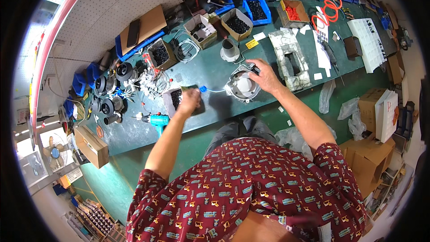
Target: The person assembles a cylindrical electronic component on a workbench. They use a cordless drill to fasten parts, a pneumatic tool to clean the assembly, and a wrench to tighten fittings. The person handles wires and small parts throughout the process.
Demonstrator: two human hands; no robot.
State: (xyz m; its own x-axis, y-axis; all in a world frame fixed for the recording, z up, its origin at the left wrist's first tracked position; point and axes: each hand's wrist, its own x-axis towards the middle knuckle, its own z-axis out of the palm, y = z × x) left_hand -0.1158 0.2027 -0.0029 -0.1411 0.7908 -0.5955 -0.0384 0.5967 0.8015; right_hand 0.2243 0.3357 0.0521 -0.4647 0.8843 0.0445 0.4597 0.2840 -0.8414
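Observation:
A round silvery metal housing [244, 85] with a pale disc in its middle lies on the green bench. My right hand [265, 77] grips its upper right rim, fingers curled at the edge. A white cable ending in a blue connector [203, 88] runs left from the housing. My left hand [190, 100] is closed at the right side of a small box [166, 103] of dark small parts; what its fingers hold, if anything, is hidden. Left of that hand lies a teal power screwdriver [159, 120]. A grey flanged tube [229, 50] stands behind the housing.
Bundled white cables [154, 82] and black round motor parts [124, 71] crowd the bench's left. Bins of black parts [256, 10] and a box of red parts [293, 12] line the back. A taped frame [291, 58] lies right, near a coiled orange hose [331, 6].

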